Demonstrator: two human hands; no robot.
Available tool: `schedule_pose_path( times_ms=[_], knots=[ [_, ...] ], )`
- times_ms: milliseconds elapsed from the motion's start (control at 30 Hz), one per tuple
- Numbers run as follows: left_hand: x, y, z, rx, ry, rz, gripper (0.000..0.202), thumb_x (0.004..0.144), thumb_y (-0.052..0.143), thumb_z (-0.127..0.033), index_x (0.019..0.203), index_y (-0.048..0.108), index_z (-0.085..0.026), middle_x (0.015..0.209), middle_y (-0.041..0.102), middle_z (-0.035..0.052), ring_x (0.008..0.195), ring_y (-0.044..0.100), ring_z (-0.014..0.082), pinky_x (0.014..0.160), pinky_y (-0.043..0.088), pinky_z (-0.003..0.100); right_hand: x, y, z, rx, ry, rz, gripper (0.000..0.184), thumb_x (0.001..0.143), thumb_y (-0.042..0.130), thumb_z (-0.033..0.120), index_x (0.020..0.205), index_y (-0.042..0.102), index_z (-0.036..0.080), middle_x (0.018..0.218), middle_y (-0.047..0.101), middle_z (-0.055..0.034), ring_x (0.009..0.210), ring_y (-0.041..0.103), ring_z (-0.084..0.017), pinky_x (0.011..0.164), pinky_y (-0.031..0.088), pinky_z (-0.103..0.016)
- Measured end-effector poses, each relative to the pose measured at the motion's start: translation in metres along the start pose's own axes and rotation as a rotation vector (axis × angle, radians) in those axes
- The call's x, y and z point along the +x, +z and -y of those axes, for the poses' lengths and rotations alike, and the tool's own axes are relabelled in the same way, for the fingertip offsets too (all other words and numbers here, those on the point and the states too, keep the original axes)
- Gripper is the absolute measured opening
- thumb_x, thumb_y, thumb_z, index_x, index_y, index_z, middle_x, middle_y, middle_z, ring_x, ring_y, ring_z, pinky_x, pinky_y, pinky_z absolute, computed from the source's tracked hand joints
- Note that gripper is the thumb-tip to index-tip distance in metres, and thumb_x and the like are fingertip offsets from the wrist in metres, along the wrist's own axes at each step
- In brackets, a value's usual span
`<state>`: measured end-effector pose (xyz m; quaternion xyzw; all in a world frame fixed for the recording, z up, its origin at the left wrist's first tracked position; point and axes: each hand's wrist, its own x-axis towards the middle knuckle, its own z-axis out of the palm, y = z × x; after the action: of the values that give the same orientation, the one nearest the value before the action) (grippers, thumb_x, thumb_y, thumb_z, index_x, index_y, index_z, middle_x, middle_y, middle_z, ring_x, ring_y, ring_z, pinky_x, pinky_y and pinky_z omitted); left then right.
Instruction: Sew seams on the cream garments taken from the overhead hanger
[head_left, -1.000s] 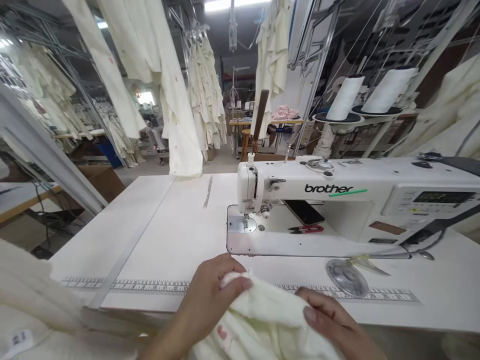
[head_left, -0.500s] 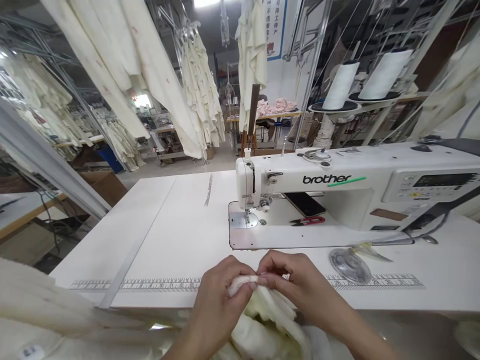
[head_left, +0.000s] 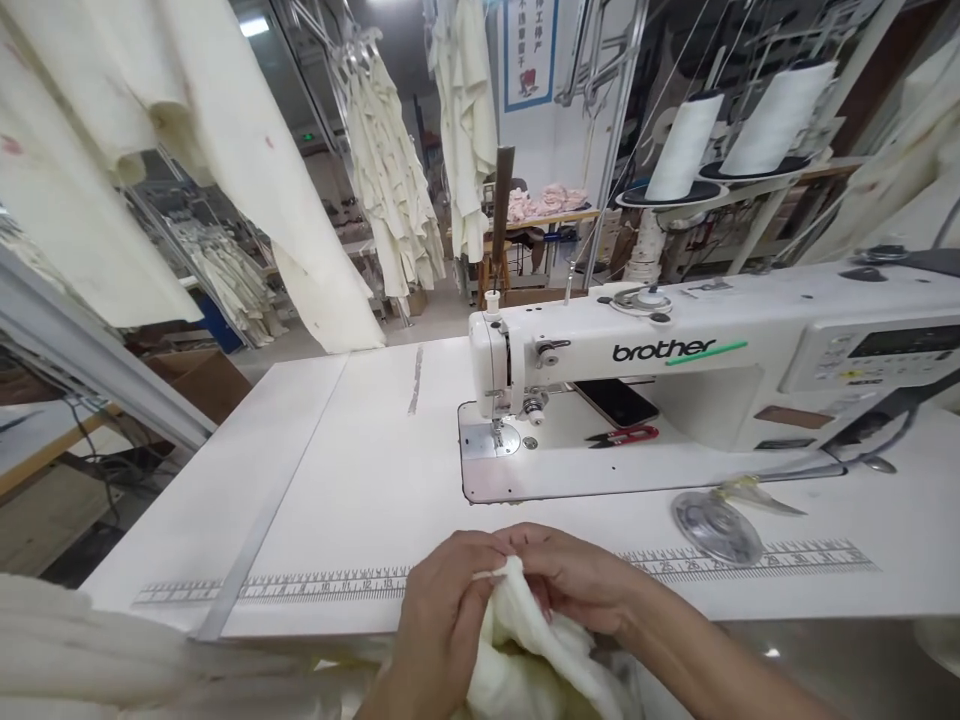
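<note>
Both hands meet at the front edge of the sewing table, pinching a cream garment (head_left: 525, 640) by its edge. My left hand (head_left: 450, 600) is closed on the left of a small gathered peak of the cloth. Fingers of my right hand (head_left: 574, 575) close on the same spot from the right, and some of its fingertips are hidden in the folds. Below the hands the rest of the garment hangs down past the table edge. Beyond them stands a white sewing machine (head_left: 675, 345), its needle area apart from the cloth.
Red-handled thread snips (head_left: 626, 436) and a phone (head_left: 619, 402) lie on the machine bed. A clear round dish (head_left: 718, 528) is at right. A printed ruler (head_left: 322, 585) runs along the front. Cream cloth (head_left: 292, 200) hangs at upper left; thread cones (head_left: 684, 148) stand behind.
My hands have drawn closer together, the right one turning over with its fingers under the cloth. The gathered edge now points up between them. The hanging cloth at left reaches lower in view.
</note>
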<state>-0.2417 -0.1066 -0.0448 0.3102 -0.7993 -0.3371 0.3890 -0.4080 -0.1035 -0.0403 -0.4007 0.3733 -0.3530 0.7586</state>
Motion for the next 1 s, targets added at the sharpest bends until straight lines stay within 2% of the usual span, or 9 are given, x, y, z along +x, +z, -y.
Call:
schedule_pose_path(
  times_ms=[100, 167, 233, 333, 467, 567, 733, 867, 1000],
  knots=[
    [0.0, 0.003, 0.006, 0.052, -0.119, -0.135, 0.017, 0.085, 0.039, -0.016, 0.089, 0.053, -0.024, 0.096, 0.061, 0.0035, 0.09, 0.057, 0.0154, 0.075, 0.045, 0.028, -0.011, 0.015, -0.005, -0.204, -0.315, -0.21, 0.032, 0.084, 0.049, 0.045, 0.072, 0.049, 0.016, 0.066, 0.047, 0.0016, 0.062, 0.045, -0.01, 0.059, 0.038, -0.019],
    [0.002, 0.007, 0.008, 0.067, -0.172, -0.199, 0.014, 0.084, 0.04, -0.019, 0.087, 0.053, -0.024, 0.095, 0.06, 0.0045, 0.09, 0.057, 0.017, 0.075, 0.045, 0.03, -0.018, 0.026, -0.009, -0.404, -0.443, -0.385, 0.027, 0.084, 0.05, 0.043, 0.077, 0.048, 0.018, 0.071, 0.048, 0.0017, 0.069, 0.045, -0.013, 0.063, 0.037, -0.021],
    [0.004, 0.009, 0.005, 0.034, -0.222, -0.235, 0.01, 0.083, 0.043, -0.021, 0.085, 0.053, -0.023, 0.093, 0.059, 0.0046, 0.089, 0.056, 0.0179, 0.076, 0.044, 0.03, -0.023, 0.033, -0.012, -0.57, -0.44, -0.497, 0.02, 0.081, 0.056, 0.038, 0.079, 0.048, 0.019, 0.069, 0.048, 0.0034, 0.065, 0.044, -0.013, 0.058, 0.035, -0.021],
    [0.012, 0.007, -0.003, -0.172, -0.421, -0.252, 0.01, 0.079, 0.052, -0.029, 0.087, 0.051, -0.022, 0.087, 0.056, 0.0028, 0.079, 0.055, 0.0161, 0.068, 0.045, 0.027, -0.026, 0.032, -0.006, -0.721, -0.428, -0.524, 0.015, 0.089, 0.045, 0.032, 0.082, 0.051, 0.02, 0.07, 0.052, 0.0031, 0.063, 0.047, -0.013, 0.056, 0.034, -0.022],
    [0.028, -0.01, -0.011, -0.454, -0.535, -0.015, 0.039, 0.076, 0.059, -0.036, 0.112, 0.049, -0.024, 0.086, 0.05, 0.001, 0.072, 0.051, 0.0118, 0.062, 0.042, 0.022, -0.026, 0.013, 0.015, -0.945, -0.586, -0.362, 0.019, 0.093, 0.038, 0.024, 0.091, 0.057, 0.021, 0.082, 0.057, -0.0006, 0.075, 0.052, -0.015, 0.066, 0.036, -0.024],
    [0.042, -0.021, -0.009, -0.361, -0.474, 0.133, 0.029, 0.078, 0.056, -0.038, 0.1, 0.059, -0.02, 0.083, 0.048, 0.0014, 0.074, 0.049, 0.0117, 0.064, 0.039, 0.021, -0.02, -0.001, 0.023, -1.06, -0.665, -0.348, 0.022, 0.092, 0.037, 0.021, 0.097, 0.059, 0.023, 0.083, 0.057, -0.0013, 0.074, 0.053, -0.015, 0.063, 0.036, -0.024],
    [0.067, -0.022, 0.004, -0.289, -0.422, 0.136, 0.015, 0.076, 0.058, -0.033, 0.084, 0.057, -0.019, 0.082, 0.054, -0.0005, 0.072, 0.048, 0.0108, 0.061, 0.036, 0.019, -0.004, -0.014, 0.021, -0.975, -0.674, -0.591, 0.01, 0.086, 0.051, 0.024, 0.084, 0.061, 0.023, 0.081, 0.06, 0.0013, 0.078, 0.053, -0.016, 0.067, 0.037, -0.024],
    [0.093, -0.016, 0.023, -0.381, -0.486, 0.206, 0.022, 0.071, 0.063, -0.035, 0.08, 0.055, -0.017, 0.065, 0.054, -0.0031, 0.059, 0.046, 0.0084, 0.055, 0.033, 0.018, 0.011, -0.031, 0.025, -0.799, -0.534, -0.677, 0.017, 0.083, 0.054, 0.034, 0.073, 0.057, 0.02, 0.068, 0.055, 0.0036, 0.065, 0.049, -0.014, 0.055, 0.034, -0.022],
    [0.116, -0.005, 0.052, -0.287, -0.441, 0.255, 0.022, 0.076, 0.055, -0.037, 0.079, 0.056, -0.015, 0.069, 0.059, 0.0, 0.064, 0.05, 0.0104, 0.061, 0.037, 0.02, 0.034, -0.057, 0.034, -0.947, -0.334, -0.724, 0.023, 0.084, 0.05, 0.035, 0.068, 0.055, 0.019, 0.061, 0.051, 0.0047, 0.059, 0.047, -0.012, 0.053, 0.032, -0.021]
  ],
)
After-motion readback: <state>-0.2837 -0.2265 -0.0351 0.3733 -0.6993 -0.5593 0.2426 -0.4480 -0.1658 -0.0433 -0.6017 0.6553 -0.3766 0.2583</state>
